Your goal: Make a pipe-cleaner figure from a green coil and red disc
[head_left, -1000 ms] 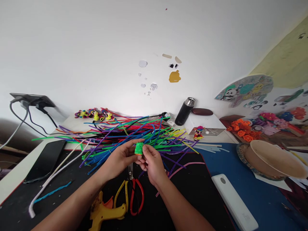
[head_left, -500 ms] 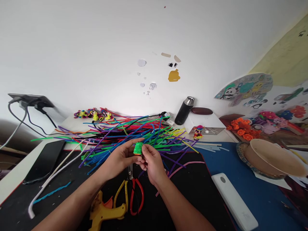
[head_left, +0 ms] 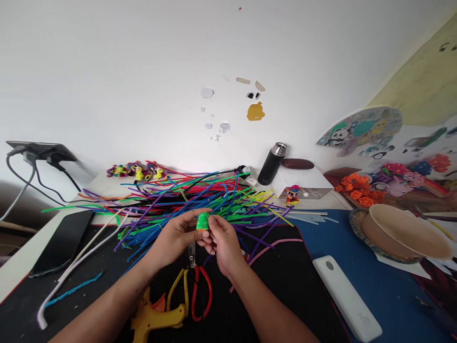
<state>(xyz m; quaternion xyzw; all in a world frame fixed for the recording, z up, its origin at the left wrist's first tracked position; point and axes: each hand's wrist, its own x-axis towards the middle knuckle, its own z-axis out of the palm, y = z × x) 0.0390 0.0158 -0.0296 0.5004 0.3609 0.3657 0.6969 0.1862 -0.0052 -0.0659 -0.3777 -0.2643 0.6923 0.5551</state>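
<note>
Between my two hands is a small, fuzzy green piece of pipe-cleaner work (head_left: 203, 221) with an orange lower edge. My left hand (head_left: 175, 238) pinches it from the left, thumb below and index finger stretched behind its top. From the right, my right hand (head_left: 225, 240) grips its side between thumb and fingers. Just below my hands lie pliers with red handles (head_left: 202, 293) and another tool with yellow handles (head_left: 177, 290); their heads are partly hidden. A yellow glue gun (head_left: 157, 318) rests beside my left forearm. Loose pipe cleaners (head_left: 160, 205) spread out behind my hands.
A black phone (head_left: 62, 243) and a twisted blue pipe cleaner (head_left: 74, 289) lie at left. A black thermos (head_left: 272, 164) stands at the back near a small figure (head_left: 293, 196). To the right are a white power bank (head_left: 346, 297) and a bowl (head_left: 403, 233).
The green piece has tilted slightly in my fingers, and both hands keep their grip. The whole view has shifted a little.
</note>
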